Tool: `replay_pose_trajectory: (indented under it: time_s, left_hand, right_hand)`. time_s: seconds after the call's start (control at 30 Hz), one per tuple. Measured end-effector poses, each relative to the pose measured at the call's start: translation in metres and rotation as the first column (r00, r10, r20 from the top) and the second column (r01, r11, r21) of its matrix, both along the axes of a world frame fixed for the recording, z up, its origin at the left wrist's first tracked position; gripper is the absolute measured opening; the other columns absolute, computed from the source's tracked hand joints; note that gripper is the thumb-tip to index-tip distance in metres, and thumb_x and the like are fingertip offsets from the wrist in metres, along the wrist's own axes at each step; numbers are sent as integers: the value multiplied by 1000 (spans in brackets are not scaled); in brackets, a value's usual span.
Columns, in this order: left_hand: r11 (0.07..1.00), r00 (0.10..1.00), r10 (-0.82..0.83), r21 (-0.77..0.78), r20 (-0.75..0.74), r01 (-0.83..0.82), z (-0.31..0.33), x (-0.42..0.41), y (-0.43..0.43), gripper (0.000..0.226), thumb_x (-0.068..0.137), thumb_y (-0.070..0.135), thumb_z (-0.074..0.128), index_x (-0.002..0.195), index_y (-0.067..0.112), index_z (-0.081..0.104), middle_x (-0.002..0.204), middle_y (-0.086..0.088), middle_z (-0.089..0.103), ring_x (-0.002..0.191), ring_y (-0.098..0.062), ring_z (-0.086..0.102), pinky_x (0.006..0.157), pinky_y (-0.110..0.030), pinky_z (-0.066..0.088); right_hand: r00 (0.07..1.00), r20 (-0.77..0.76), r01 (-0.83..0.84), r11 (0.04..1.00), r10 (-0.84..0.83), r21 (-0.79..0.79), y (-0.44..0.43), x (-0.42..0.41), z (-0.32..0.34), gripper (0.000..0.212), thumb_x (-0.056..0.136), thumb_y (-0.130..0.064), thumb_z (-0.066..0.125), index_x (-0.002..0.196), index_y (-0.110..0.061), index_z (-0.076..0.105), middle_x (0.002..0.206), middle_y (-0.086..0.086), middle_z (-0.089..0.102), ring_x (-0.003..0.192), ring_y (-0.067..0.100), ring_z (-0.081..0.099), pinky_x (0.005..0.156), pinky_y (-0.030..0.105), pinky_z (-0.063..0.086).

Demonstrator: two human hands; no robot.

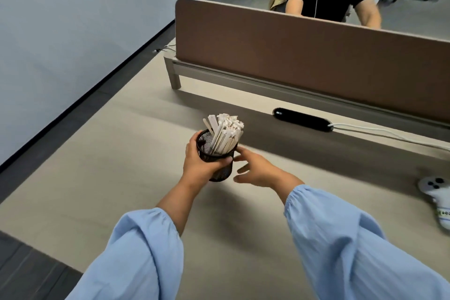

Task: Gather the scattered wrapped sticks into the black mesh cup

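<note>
A black mesh cup (220,173) stands near the middle of the beige table, with a bundle of wrapped sticks (225,135) leaning upright inside it and poking above the rim. My left hand (199,161) is wrapped around the cup's left side, thumb across its front. My right hand (255,169) hovers just right of the cup with fingers spread, fingertips touching or almost touching the cup's right wall, holding nothing. I see no loose sticks lying on the table.
A brown divider panel (304,56) runs along the table's far edge, with a black oval socket strip (302,120) and white cable in front. A white controller (437,196) lies at the right edge. Another person sits behind the divider. The table's left edge drops to dark floor.
</note>
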State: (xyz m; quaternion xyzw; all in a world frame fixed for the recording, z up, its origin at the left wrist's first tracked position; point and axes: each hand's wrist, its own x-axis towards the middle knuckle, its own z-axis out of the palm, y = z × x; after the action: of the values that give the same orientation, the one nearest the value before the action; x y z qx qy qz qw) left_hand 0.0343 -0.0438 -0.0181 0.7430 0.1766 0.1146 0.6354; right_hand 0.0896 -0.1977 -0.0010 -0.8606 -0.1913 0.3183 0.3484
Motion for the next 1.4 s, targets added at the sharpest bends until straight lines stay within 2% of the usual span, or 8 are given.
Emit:
replay_pose_trajectory:
  time_s: [0.1,0.27,0.37,0.5,0.67,0.83,1.13,1.4]
  left_hand:
    - [975,980,-195,-115,-21,192,6,11,29,88,49,30,83,127,25,42,121,4,58,110,-4,54,97,-32,44]
    - [860,857,-504,-151,-105,487,14,51,104,67,64,2,68,125,18,46,125,-2,56,118,-11,50,95,-27,43]
    - [903,887,-429,-78,-171,422,7,79,133,62,70,-16,55,124,12,46,126,-7,54,120,-16,46,99,-29,37]
    - [944,926,-330,-55,-182,326,-1,118,163,52,76,-19,50,109,20,56,111,-5,61,105,-16,54,92,-29,42]
    - [980,950,-200,-59,-238,192,-24,161,201,45,79,-15,47,115,13,55,114,-9,62,106,-19,55,90,-31,45]
    - [985,956,-171,-69,-240,159,-43,192,221,42,80,-2,56,117,17,57,114,-6,65,108,-19,58,98,-46,44]
    - [977,966,-193,-124,-175,173,-45,210,226,57,75,-11,51,125,16,51,120,-7,62,112,-19,55,99,-39,43]
    - [986,923,-136,41,-359,161,-39,196,219,55,82,4,57,133,15,41,135,-7,50,116,-17,46,91,-27,36]
  right_hand:
    - [993,51,97,988,-104,120,30,8,3,79,69,-19,81,136,-22,40,121,-1,60,91,20,64,83,31,53]
    - [951,154,236,952,-268,195,80,37,1,66,68,-22,81,126,-24,50,101,-10,61,93,18,63,79,27,47]
    - [940,129,286,937,-315,202,112,56,-7,66,68,-18,81,126,-21,50,99,-7,62,102,22,63,88,36,51]
    - [931,54,341,912,-362,228,156,89,-14,69,68,-13,79,129,-20,48,117,5,65,110,28,61,97,45,49]
    - [931,11,356,913,-365,200,202,132,-25,64,74,-17,77,131,-18,47,122,2,60,117,21,54,94,27,41]
    - [938,13,344,933,-347,102,223,162,-34,52,79,-19,72,126,-10,54,128,12,61,121,29,55,88,27,42]
    - [941,104,313,946,-321,88,236,180,-32,65,82,-19,69,138,-14,38,137,11,55,127,32,49,97,27,40]
    - [967,102,237,971,-233,-33,220,170,-23,71,87,-21,62,145,-9,23,143,16,46,129,34,46,101,34,40]
